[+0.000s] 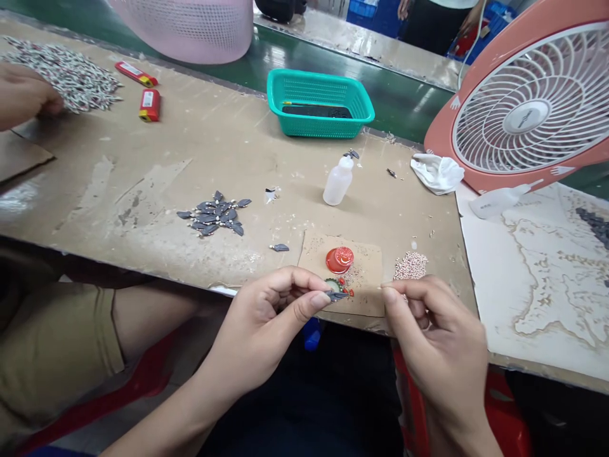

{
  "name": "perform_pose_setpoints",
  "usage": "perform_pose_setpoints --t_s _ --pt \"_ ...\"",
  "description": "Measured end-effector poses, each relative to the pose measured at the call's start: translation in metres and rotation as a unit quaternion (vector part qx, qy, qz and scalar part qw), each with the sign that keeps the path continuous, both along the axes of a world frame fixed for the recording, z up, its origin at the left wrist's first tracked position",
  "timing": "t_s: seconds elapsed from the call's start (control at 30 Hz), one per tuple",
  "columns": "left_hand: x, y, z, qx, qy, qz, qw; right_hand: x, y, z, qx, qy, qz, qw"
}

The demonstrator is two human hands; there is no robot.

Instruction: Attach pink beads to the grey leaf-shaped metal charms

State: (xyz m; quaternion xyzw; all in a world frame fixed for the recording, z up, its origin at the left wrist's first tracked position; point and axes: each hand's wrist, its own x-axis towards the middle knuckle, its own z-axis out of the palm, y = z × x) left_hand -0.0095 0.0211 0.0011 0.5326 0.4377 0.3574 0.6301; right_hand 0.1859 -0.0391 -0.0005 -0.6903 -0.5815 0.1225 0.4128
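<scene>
Between thumb and forefinger, my left hand [280,311] pinches a small dark grey leaf-shaped piece [339,296]. It hovers over a cardboard square [368,260] at the table's front edge. My right hand [428,324] is closed in a pinch on a tiny pale bit [379,288], too small to name. Beside that hand lies a heap of small pinkish beads [410,264]. On the cardboard stand a red cup-like cap [339,259] and a bottle cap [333,285], partly hidden behind my left fingers, with small red bits near it. Further left is a pile of similar grey leaf pieces [214,214].
A white squeeze bottle [339,182] stands behind the cardboard, before a green basket [321,127]. An orange fan [528,117], crumpled tissue [438,173] and another bottle [497,203] are at right. At far left, another person's hand [26,95] touches a heap of small pieces [76,73].
</scene>
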Motion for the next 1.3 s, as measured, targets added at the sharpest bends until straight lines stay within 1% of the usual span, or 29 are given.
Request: perform_pose_setpoints --t_s 0.1,0.13,0.2,0.3,0.47,0.97,1.1,1.3 --pt "0.004 -0.002 0.003 -0.005 0.004 -0.012 1.000 -0.010 -0.007 0.008 0.020 0.142 -0.011 0.990" --pt "0.005 -0.002 0.003 -0.002 0.008 -0.018 1.000 -0.014 -0.008 0.009 0.028 0.170 -0.005 0.985" --pt "0.006 -0.004 0.004 0.009 0.017 -0.035 0.999 -0.020 -0.009 0.010 0.038 0.194 0.015 0.980" --pt "0.008 -0.005 0.004 0.025 0.013 -0.050 0.998 -0.026 -0.008 0.008 0.030 0.186 0.044 0.981" --pt "0.010 -0.007 0.004 0.022 -0.018 -0.046 0.999 -0.027 -0.005 0.006 0.018 0.163 0.063 0.985" --pt "0.012 -0.007 0.003 0.014 -0.021 -0.038 0.999 -0.028 -0.005 0.008 0.016 0.113 0.069 0.991" --pt "0.014 -0.009 0.003 0.012 -0.027 -0.028 0.999 -0.027 -0.005 0.007 0.022 0.108 0.071 0.991" --pt "0.015 -0.014 0.001 0.034 -0.008 0.012 0.999 -0.029 -0.005 0.005 0.054 0.095 0.089 0.990"
